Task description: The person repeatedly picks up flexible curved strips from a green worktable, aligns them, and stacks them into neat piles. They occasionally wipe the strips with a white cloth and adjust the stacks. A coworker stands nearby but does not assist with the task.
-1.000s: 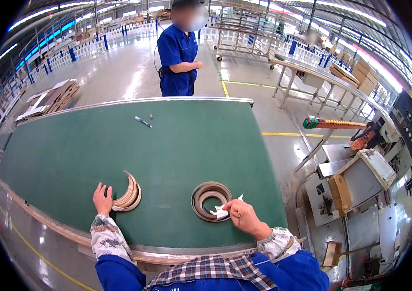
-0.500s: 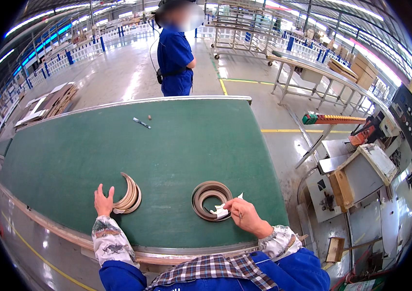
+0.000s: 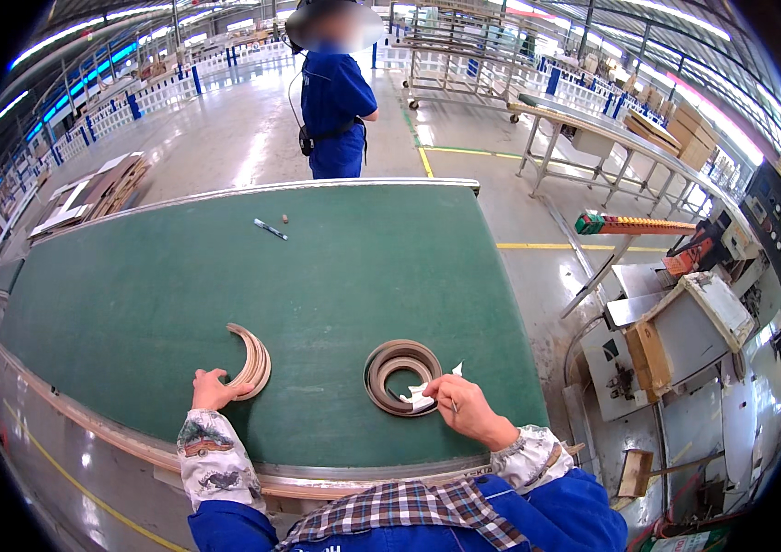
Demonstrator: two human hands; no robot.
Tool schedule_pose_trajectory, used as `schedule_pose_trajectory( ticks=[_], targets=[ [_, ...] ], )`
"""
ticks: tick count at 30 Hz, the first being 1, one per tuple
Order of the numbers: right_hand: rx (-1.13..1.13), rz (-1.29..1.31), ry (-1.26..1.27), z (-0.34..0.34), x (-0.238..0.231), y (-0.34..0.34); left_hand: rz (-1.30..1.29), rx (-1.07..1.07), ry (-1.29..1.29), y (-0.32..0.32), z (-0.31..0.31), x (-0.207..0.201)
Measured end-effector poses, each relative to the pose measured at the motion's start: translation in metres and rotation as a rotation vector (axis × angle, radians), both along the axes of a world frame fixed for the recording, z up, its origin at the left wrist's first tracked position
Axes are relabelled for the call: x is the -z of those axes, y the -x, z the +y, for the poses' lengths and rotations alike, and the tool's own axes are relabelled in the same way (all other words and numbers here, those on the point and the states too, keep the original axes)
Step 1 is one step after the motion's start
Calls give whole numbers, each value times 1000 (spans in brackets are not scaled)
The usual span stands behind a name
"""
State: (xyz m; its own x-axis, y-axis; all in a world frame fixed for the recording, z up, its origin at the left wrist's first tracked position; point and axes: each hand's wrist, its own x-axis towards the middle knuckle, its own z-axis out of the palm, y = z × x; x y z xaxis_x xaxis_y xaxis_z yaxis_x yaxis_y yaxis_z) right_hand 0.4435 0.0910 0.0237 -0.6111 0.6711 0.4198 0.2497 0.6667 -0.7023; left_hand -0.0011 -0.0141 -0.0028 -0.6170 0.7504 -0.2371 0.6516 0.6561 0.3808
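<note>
My left hand [image 3: 214, 390] is closed at the near end of a crescent-shaped bundle of tan edging strips [image 3: 258, 359], its fingers bent and covering that end. To the right, a coil of brown edging strip [image 3: 376, 379] lies flat on the green table [image 3: 317, 304]. At the coil's near right side my right hand [image 3: 466, 410] is closed, with a thin pen-like thing [image 3: 456, 406] showing between its fingers. White crumpled paper or tape [image 3: 417, 398] lies across the coil's edge against the fingertips, and a white tip [image 3: 457, 369] sticks out above the hand.
A small light-coloured tube [image 3: 271, 229] and a little brown piece [image 3: 285, 219] lie at the table's far side. Beyond stands a person in blue [image 3: 334, 110]. Flat boards [image 3: 96, 193] are stacked at left, and machinery with a control panel [image 3: 772, 221] stands at right.
My left hand has moved right onto the near end of the tan bundle, its spread fingers now bent in. The bundle has shifted slightly right. My right hand has hardly moved.
</note>
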Motion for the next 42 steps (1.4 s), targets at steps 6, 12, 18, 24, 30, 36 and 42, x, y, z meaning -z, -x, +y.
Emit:
schedule_pose_trajectory(
  ticks=[6, 12, 18, 24, 30, 36, 42],
  targets=[
    [-17, 27, 22, 2, 6, 1, 9, 60, -39, 8, -2, 15],
    [-18, 13, 10, 3, 6, 1, -32, 104, -36, 9, 0, 15],
    [-9, -12, 38, 2, 8, -1, -150, 100, -3, 13, 0, 11],
    [-15, -19, 11, 4, 12, 1, 205, 276, -56, -40, 24, 15],
    [57, 12, -75, 9, 11, -5, 319, 208, -263, -43, 45, 50],
    [389, -62, -72, 39, 13, -31, 314, 167, -168, 16, 26, 68],
    [628, -477, 314, 50, 29, -55, 544, 345, -376, -46, 28, 17]
  ],
)
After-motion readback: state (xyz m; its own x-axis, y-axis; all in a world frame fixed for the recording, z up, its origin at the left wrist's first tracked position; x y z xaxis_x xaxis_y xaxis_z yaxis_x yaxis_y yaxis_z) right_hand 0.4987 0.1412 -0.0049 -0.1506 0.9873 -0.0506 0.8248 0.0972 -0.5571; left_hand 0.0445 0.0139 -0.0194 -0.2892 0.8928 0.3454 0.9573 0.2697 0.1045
